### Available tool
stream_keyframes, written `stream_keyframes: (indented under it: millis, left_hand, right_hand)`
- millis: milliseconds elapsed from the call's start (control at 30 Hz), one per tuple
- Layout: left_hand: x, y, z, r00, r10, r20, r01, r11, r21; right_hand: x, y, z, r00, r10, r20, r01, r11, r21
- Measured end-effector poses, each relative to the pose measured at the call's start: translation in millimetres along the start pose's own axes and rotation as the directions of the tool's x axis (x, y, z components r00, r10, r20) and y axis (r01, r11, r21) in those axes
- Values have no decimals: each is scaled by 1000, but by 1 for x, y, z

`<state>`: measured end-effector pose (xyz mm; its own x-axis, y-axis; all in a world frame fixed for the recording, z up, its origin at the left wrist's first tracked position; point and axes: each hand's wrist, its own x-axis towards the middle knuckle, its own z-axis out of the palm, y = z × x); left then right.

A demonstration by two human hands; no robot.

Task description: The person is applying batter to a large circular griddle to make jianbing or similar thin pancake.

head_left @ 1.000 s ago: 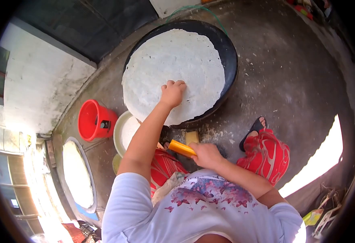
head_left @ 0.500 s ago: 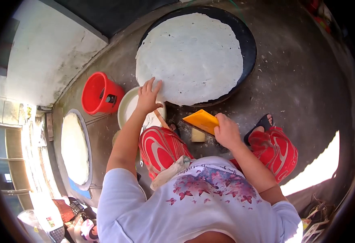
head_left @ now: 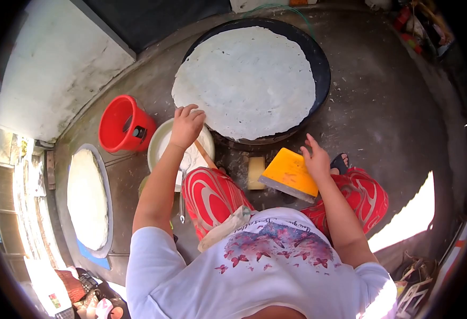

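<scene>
A large pale flatbread sheet (head_left: 244, 82) covers most of a round black griddle (head_left: 321, 69). My left hand (head_left: 188, 125) is at the sheet's lower left edge, fingers bent; whether they pinch the edge cannot be told. Below it is a bowl of white batter (head_left: 193, 157) with a wooden stick (head_left: 205, 154) leaning in it. My right hand (head_left: 316, 159) has its fingers apart beside a yellow scraper (head_left: 291, 173), which lies low in front of me, its grey edge toward me. Next to the scraper is a pale yellow block (head_left: 255, 173).
A red bucket (head_left: 124, 125) stands left of the bowl. Farther left, another pale round sheet (head_left: 87, 199) lies on a round board. Assorted items (head_left: 417, 282) are at the lower right, and a wall (head_left: 68, 69) rises at the upper left.
My right hand has let go of the yellow scraper and its fingers have spread. The scraper is now lower and turned. My left hand's fingers have curled near the sheet's edge.
</scene>
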<state>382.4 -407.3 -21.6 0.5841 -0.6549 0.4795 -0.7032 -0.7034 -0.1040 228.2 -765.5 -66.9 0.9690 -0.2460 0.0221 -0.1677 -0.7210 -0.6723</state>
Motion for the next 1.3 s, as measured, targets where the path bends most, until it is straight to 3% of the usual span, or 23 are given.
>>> stream_keyframes:
  millis: [200,300,367,433,500,533,567,633,700,767,833,900,1000,1100,1133,1167,1200,1233,1300]
  left_hand:
    - [50,36,-63,984,-63,-166,22,972,-235]
    - [57,44,-94,973,-78,-218,20,967,-253]
    - [55,44,-118,975,-95,-200,42,967,-253]
    - [48,41,-137,977,-115,-182,67,966,-252]
    - [39,35,-151,965,-186,-184,127,948,-293]
    - [34,29,-157,960,-201,-197,140,948,-287]
    - [29,23,-161,956,-213,-202,151,947,-284]
    - [21,8,-168,905,-381,-187,308,893,-328]
    - [10,-24,-168,842,-524,-131,447,812,-375]
    - [-2,-69,-164,710,-704,22,611,599,-518]
    - [-19,-118,-169,635,-772,-12,619,518,-590]
    - [-42,-163,-195,546,-833,-93,574,452,-683]
    - [-106,-209,-274,447,-823,-350,448,545,-709]
    - [-183,-191,-375,269,-814,-515,392,581,-713]
    - [-216,-180,-396,233,-769,-596,382,636,-671]
    - [-246,-163,-414,198,-715,-670,376,687,-622]
    - [-272,-142,-423,169,-663,-729,476,703,-528]
    - [-298,-119,-426,153,-605,-782,569,701,-431]
    - [-367,-84,-415,83,-643,-762,718,569,-402]
  right_hand:
    - [10,-19,-10,989,-66,-130,59,997,-57]
    - [17,-19,-11,971,-110,-211,101,993,-54]
    - [23,-20,-13,976,-29,-215,26,1000,-16]
    - [28,-17,-18,971,-12,-240,33,996,83]
    - [33,-18,-22,972,-144,-185,187,953,239]
    - [33,-20,-22,975,-138,-173,193,912,362]
    - [34,-27,-27,974,-150,-167,202,911,358]
    - [42,-41,-40,981,-191,33,173,940,296]
    - [53,-80,-47,973,-229,10,211,910,357]
    - [61,-149,-61,992,-118,31,111,979,171]
    - [69,-212,-61,969,-248,-10,246,956,159]
    - [81,-269,-51,918,-395,-27,395,911,121]
    - [87,-356,-23,729,-674,-120,685,715,142]
    - [66,-436,19,456,-867,-202,883,410,230]
    - [55,-456,38,438,-877,-195,885,383,265]
    - [42,-473,58,338,-916,-215,917,270,293]
    - [30,-488,78,237,-941,-242,936,154,318]
    - [16,-496,98,212,-957,-200,903,114,414]
    - [-11,-496,136,218,-968,-125,845,124,521]
